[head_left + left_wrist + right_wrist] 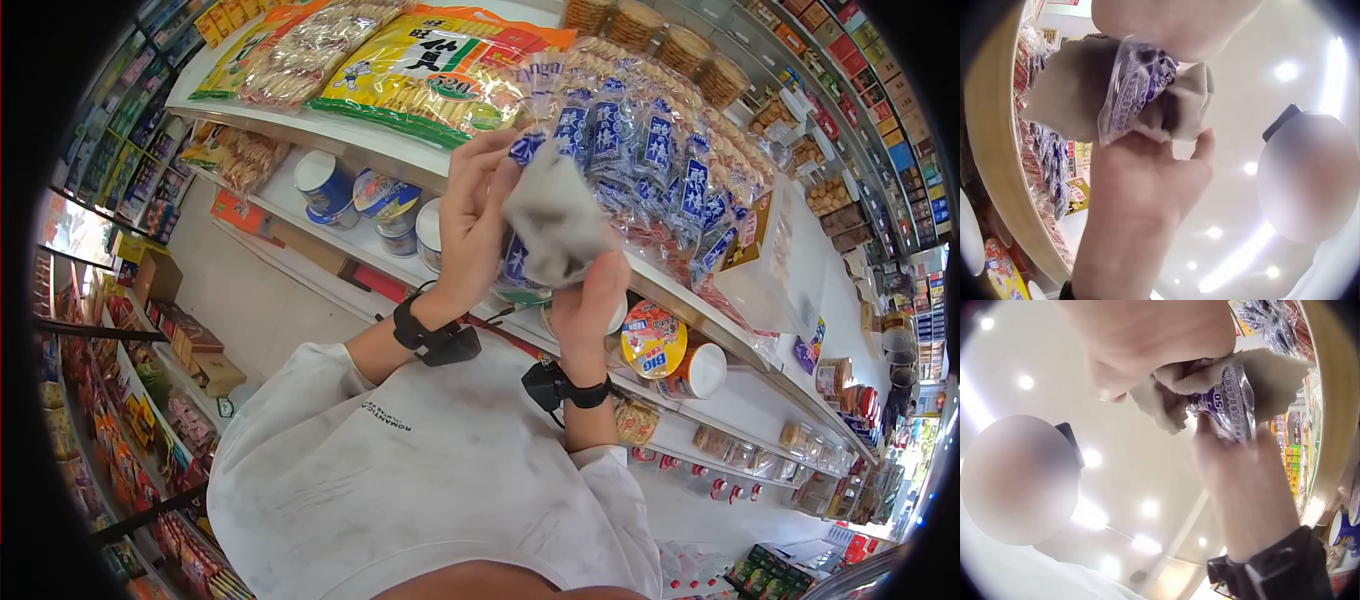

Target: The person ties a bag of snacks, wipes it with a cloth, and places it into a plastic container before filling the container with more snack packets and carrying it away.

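Observation:
A grey cloth (pixel 555 215) lies against a clear packet with blue-purple print, held between both hands over the shelf edge. My left hand (pixel 468 235) grips the packet from the left, its fingers partly behind it. From below right, my right hand (pixel 590 305) pinches the cloth, thumb on the near side. In the left wrist view the packet (pixel 1138 87) shows between folds of cloth (pixel 1072 90), with the right hand (pixel 1141 172) under it. The right wrist view has the left hand (pixel 1229 456) on the packet (pixel 1229 403), and the right hand (pixel 1154 337) above with the cloth (pixel 1279 384).
Blue-labelled packets (pixel 655 140) fill the shelf behind the hands, beside large yellow bags (pixel 430 75) and a clear plastic box (pixel 785 260). Tubs and instant noodle cups (pixel 655 340) stand on the shelf below. More stocked shelves (pixel 110 400) line the left side.

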`<state>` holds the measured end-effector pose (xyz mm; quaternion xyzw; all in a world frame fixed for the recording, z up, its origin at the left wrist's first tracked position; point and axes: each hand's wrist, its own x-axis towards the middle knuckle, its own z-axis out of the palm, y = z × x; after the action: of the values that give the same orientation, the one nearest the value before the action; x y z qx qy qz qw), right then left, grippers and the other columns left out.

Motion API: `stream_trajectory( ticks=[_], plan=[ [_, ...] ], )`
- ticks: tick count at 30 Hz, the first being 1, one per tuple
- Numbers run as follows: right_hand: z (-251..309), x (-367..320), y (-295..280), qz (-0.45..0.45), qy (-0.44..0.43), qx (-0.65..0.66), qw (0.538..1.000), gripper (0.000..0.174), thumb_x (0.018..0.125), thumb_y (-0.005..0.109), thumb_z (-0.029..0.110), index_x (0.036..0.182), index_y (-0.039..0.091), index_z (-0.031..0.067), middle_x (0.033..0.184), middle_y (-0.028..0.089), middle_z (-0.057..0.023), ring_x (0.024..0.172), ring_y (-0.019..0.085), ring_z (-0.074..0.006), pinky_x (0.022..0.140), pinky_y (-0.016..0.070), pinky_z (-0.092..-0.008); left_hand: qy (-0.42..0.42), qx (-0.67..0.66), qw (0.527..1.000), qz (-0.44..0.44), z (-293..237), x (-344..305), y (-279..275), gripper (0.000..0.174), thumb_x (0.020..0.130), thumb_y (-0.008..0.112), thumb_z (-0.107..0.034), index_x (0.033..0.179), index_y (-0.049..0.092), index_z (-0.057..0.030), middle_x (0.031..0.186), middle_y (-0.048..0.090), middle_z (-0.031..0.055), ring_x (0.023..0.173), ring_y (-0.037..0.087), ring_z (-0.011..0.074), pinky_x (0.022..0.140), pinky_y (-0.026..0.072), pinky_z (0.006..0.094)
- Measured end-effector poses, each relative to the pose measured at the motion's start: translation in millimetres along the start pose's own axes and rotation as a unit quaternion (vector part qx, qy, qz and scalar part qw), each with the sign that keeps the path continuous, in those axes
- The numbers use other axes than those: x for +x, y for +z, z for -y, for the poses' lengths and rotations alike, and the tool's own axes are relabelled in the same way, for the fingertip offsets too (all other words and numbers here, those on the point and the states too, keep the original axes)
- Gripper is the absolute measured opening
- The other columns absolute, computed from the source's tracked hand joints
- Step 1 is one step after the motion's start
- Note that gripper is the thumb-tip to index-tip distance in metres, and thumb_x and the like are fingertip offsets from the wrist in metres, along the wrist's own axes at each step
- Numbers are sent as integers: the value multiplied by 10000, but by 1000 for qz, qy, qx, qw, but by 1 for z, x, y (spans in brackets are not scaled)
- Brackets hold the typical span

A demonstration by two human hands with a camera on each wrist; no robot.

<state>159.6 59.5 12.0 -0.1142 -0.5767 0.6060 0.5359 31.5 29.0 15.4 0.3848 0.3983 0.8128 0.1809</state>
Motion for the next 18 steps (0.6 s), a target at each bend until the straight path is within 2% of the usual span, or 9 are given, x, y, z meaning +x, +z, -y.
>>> stream_trajectory(
  ticks=[1, 3, 4, 7, 8, 11, 14, 18],
  plan=[
    [4, 2, 4, -23, 18, -1, 1000, 369, 1046, 579, 151, 1371, 543, -20, 1344, 596, -132, 1196, 578, -170, 1008, 471, -310, 21, 26, 999, 8, 2, -1, -1, 188, 1076, 582, -124, 1204, 646, -1, 1455, 475, 132, 1296, 540, 196, 1080, 439, 322],
    [17, 13, 17, -72, 75, -127, 986, 319, 1042, 593, 149, 1315, 534, -4, 1297, 572, -89, 1152, 558, -141, 983, 473, -295, 56, 76, 995, 31, 0, -4, 1, 180, 1080, 574, -127, 1191, 639, -1, 1450, 484, 137, 1282, 552, 197, 1079, 439, 323],
    [10, 16, 23, -86, 52, -52, 994, 262, 1011, 651, 118, 1225, 544, 11, 1191, 582, -51, 1057, 542, -107, 924, 470, -259, 58, 33, 998, 20, -3, -4, 6, 170, 1083, 570, -132, 1171, 631, 0, 1433, 506, 129, 1208, 578, 159, 1026, 466, 300],
    [5, 16, 36, -95, 48, -25, 994, 277, 994, 669, 97, 1228, 549, 11, 1147, 603, -47, 1036, 560, -114, 930, 471, -261, -23, 40, 999, -16, -2, -2, -2, 177, 1087, 568, -144, 1173, 632, -2, 1416, 523, 118, 1101, 592, 104, 936, 489, 264],
    [3, 16, 34, -69, 56, -53, 995, 313, 989, 676, 109, 1248, 539, 0, 1153, 626, -75, 1042, 591, -139, 924, 486, -283, -42, 49, 997, -33, -1, 0, -2, 213, 1089, 579, -181, 1192, 632, -1, 1341, 580, 88, 1009, 582, 57, 851, 485, 227],
    [-9, 11, 28, 16, 86, -131, 988, 425, 976, 699, 147, 1309, 509, -34, 1172, 698, -162, 1060, 683, -215, 908, 531, -350, -106, 3, 992, -72, 0, 7, -5, 250, 1083, 602, -213, 1197, 640, 6, 1201, 647, 52, 966, 579, 46, 825, 472, 215],
    [-8, 10, 22, 57, 98, -174, 978, 477, 969, 714, 163, 1330, 499, -63, 1120, 729, -227, 1003, 732, -262, 865, 548, -372, -151, -13, 986, -76, 4, 10, -13, 268, 1071, 627, -222, 1192, 657, 16, 1066, 678, 13, 944, 572, 42, 815, 466, 216],
    [-9, 4, 16, 55, 95, -228, 968, 500, 973, 721, 204, 1326, 507, -78, 1052, 735, -250, 961, 746, -299, 822, 552, -371, -148, -14, 987, -69, 2, 12, -10, 254, 1066, 633, -215, 1177, 680, 8, 1018, 678, -14, 912, 566, 33, 813, 456, 217]
  ],
)
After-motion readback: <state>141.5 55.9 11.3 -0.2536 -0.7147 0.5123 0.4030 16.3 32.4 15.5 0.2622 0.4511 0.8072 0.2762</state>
